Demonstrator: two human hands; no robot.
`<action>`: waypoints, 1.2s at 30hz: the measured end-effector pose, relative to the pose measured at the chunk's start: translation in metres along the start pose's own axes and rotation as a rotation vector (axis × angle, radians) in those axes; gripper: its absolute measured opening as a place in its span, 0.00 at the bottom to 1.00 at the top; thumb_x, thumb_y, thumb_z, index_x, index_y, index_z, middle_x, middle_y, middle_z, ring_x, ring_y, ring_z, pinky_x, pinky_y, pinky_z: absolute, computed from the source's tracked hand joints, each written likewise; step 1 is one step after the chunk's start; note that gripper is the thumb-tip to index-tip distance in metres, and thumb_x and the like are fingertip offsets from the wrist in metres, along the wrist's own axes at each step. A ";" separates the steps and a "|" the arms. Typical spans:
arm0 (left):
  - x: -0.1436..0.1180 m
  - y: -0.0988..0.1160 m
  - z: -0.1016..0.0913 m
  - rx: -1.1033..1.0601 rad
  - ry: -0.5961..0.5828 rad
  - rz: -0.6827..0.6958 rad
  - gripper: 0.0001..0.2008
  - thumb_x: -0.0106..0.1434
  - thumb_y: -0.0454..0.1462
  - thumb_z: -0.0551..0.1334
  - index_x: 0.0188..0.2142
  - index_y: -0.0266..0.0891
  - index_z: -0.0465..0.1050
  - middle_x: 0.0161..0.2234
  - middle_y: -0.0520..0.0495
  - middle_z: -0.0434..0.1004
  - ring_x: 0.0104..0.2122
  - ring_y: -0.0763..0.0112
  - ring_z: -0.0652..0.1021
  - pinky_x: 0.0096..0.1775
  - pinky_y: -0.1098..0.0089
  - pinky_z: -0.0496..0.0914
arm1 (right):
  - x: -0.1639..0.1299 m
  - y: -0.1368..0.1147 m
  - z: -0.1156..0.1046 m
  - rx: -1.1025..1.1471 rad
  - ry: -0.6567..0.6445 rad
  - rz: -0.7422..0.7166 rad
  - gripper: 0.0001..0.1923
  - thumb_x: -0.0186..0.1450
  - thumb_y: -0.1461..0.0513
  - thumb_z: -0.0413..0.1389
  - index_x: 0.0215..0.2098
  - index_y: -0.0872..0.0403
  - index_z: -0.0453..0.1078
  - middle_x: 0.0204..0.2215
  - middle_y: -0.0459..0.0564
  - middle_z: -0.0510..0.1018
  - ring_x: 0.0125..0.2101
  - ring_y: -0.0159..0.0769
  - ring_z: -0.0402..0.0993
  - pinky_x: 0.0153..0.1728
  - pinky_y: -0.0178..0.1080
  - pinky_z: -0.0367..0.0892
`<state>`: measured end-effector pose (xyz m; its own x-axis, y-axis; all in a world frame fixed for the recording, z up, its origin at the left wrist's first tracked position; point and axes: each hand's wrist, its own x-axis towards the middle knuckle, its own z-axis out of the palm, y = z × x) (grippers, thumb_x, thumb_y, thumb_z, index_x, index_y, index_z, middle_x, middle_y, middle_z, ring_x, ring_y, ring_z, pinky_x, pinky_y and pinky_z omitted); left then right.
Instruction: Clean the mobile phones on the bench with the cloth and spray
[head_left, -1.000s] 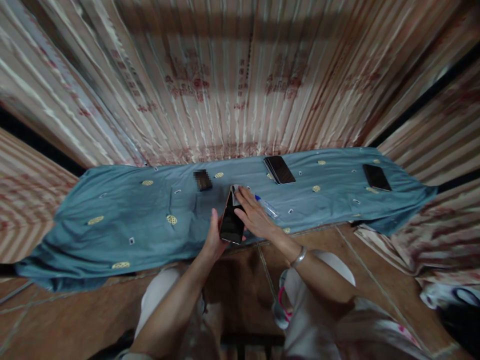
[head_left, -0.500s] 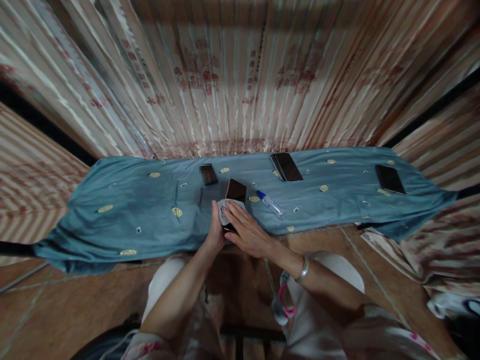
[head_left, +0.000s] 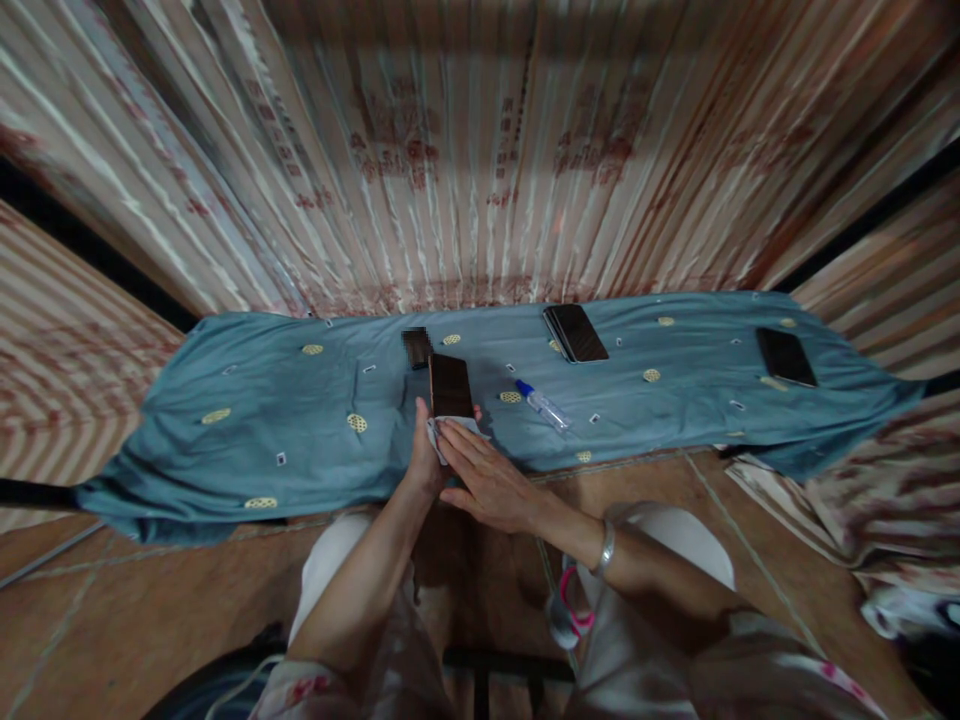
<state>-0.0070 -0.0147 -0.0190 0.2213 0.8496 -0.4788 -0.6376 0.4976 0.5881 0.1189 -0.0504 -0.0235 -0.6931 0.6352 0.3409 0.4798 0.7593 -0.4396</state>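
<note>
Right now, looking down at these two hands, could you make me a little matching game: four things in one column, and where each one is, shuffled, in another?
Things
1. Dark phone nearest the person
2. Pale wipe
3. Silver bracelet
4. Blue-capped clear bottle

Places
A. Around the right wrist
B. On the blue cloth, to the right of both hands
C. In the left hand
D. Under the fingers of the right hand

Pairs: 1-C, 2-D, 3-A, 4-B
</note>
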 end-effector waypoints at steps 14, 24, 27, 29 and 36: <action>0.003 0.013 0.002 -0.132 0.052 0.146 0.32 0.69 0.51 0.43 0.51 0.27 0.72 0.33 0.39 0.82 0.32 0.64 0.81 0.43 0.66 0.73 | -0.003 0.017 0.003 -0.044 0.066 0.082 0.34 0.69 0.57 0.50 0.68 0.63 0.47 0.66 0.67 0.53 0.68 0.48 0.42 0.64 0.56 0.52; 0.001 0.004 0.013 -0.151 0.056 0.119 0.27 0.70 0.48 0.45 0.53 0.30 0.72 0.43 0.40 0.81 0.48 0.62 0.78 0.56 0.64 0.65 | -0.001 0.038 -0.004 -0.086 0.103 0.156 0.33 0.70 0.55 0.47 0.68 0.63 0.46 0.67 0.65 0.52 0.68 0.47 0.42 0.65 0.55 0.51; 0.002 -0.001 0.012 -0.142 0.008 0.123 0.27 0.70 0.47 0.46 0.54 0.30 0.71 0.47 0.39 0.79 0.52 0.61 0.76 0.58 0.64 0.63 | 0.000 0.042 -0.008 -0.089 0.102 0.189 0.33 0.70 0.54 0.47 0.67 0.65 0.48 0.67 0.66 0.52 0.68 0.47 0.42 0.66 0.53 0.49; 0.001 -0.003 0.012 -0.122 -0.012 0.114 0.27 0.70 0.48 0.47 0.55 0.30 0.70 0.48 0.39 0.79 0.53 0.61 0.75 0.58 0.64 0.62 | 0.001 0.044 -0.011 -0.089 0.107 0.216 0.33 0.70 0.54 0.46 0.67 0.66 0.49 0.67 0.66 0.52 0.68 0.47 0.43 0.66 0.52 0.48; -0.002 -0.007 0.015 -0.071 -0.005 0.066 0.26 0.70 0.47 0.47 0.54 0.32 0.71 0.47 0.40 0.79 0.53 0.60 0.75 0.57 0.62 0.64 | 0.004 0.051 -0.014 -0.054 0.154 0.288 0.32 0.71 0.53 0.45 0.68 0.59 0.47 0.67 0.61 0.52 0.68 0.45 0.43 0.66 0.54 0.48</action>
<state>0.0085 -0.0177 -0.0121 0.1802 0.8811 -0.4372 -0.7018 0.4266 0.5705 0.1486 -0.0073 -0.0327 -0.4367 0.8359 0.3326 0.6751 0.5489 -0.4929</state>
